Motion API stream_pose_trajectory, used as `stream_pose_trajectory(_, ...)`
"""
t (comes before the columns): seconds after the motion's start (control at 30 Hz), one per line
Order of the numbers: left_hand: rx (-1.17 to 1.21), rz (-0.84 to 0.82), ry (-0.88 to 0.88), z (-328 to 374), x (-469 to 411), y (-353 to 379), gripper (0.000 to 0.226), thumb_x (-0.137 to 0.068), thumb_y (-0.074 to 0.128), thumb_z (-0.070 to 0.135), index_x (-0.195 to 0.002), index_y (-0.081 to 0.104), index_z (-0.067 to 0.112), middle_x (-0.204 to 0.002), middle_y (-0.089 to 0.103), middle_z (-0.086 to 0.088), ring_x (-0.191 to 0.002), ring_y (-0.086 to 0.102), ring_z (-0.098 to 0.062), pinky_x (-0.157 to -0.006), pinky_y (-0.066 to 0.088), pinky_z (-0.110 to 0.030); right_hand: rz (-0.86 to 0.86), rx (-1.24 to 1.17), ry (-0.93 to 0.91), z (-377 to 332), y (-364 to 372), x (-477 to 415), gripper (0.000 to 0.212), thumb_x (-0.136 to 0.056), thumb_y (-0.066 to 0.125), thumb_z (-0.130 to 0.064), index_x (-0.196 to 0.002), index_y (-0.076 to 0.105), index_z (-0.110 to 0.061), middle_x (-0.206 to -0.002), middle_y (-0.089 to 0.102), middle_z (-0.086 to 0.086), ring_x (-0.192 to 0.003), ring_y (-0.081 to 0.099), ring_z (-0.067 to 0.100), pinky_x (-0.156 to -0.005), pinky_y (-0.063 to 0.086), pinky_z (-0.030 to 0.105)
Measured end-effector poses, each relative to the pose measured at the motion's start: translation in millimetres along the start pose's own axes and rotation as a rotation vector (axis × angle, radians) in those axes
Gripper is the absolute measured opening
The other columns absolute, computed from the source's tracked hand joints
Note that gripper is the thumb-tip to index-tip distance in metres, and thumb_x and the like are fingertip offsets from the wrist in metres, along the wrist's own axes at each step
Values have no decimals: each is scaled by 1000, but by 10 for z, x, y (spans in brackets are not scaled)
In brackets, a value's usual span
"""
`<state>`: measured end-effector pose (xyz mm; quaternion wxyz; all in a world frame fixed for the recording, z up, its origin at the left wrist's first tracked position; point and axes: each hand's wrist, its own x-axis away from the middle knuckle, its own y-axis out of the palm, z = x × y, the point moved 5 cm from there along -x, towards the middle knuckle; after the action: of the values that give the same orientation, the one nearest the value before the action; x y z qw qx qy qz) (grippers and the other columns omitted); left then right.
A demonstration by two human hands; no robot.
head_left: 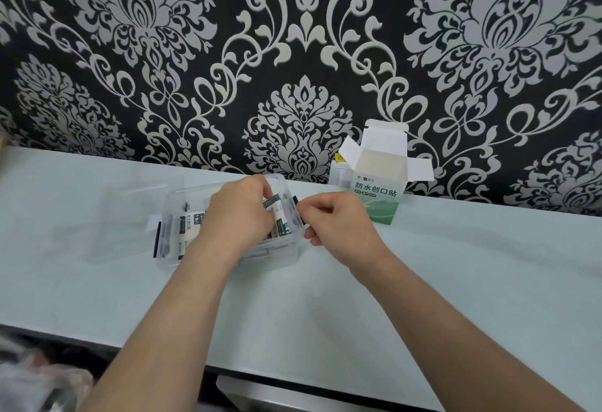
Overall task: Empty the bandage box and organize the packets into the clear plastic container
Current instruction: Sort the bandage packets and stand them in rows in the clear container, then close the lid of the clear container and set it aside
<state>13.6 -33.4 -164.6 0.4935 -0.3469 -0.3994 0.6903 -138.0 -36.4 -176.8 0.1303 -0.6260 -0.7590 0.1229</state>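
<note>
Two hands meet at the clear plastic container (202, 261), which sits on the pale desk (456, 281) a little left of centre. The left hand (241, 212) reaches down inside it, fingers curled round some of the packets (190, 225), which are printed in black and white. More of them stand against the container's left wall. The right hand (338, 229) is outside, fingers bent, with thumb and forefinger pinching the container's right rim beside a black clasp (295, 203). A see-through lid (123, 225) lies flat on the desk just left of the container. The bandage box (379, 183) stands upright behind and to the right, close to the black-and-silver wallpaper (293, 53). Its top flaps are open, and it is apart from both hands.
</note>
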Motion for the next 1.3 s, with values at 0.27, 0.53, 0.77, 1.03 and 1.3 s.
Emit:
stream_pose_trajectory(0.27,11,-13,-24,-82,-7,-47,20,-76,74,25,-92,61,30,-88,69,6,-91,61,-19,-72,43,-28,-15,-27,8,29,20,-45,10,-89,63,-16,-93,71,-12,-57,61,-7,-54,60,11,-68,58,37)
stream_pose_trajectory(0.53,76,-15,-5,-111,3,-84,10,-80,68,24,-85,62,30,-86,67,5,-81,63,-17,-64,43,-26,23,584,-299,-251,107,-32,26,-93,55,-24,-116,68,-25,-117,56,1,-100,58,15,-83,43,26)
stream_pose_trajectory(0.77,364,452,-85,-548,146,-776,17,-85,59,16,-90,68,29,-82,65,14,-72,60,-12,-71,47,-27,-62,671,-438,-615,301,15,36,-97,50,-23,-133,57,-22,-137,52,-3,-125,47,12,-101,33,24)
stream_pose_trajectory(1.03,-24,37,-528,-1875,108,-422,48,-87,47,12,-134,48,23,-135,46,-15,-125,39,-40,-99,37,-41,-309,751,-586,-1018,1141,-64,42,-99,46,-37,-139,50,-23,-142,50,-1,-133,41,20,-109,35,44)
stream_pose_trajectory(1.3,163,347,-553,-2142,193,-610,47,-79,56,5,-125,56,17,-111,66,-10,-114,54,-33,-88,41,-34,-529,1064,-390,-956,1678,-415,41,-100,34,-42,-131,52,-22,-130,58,0,-121,48,24,-99,36,48)
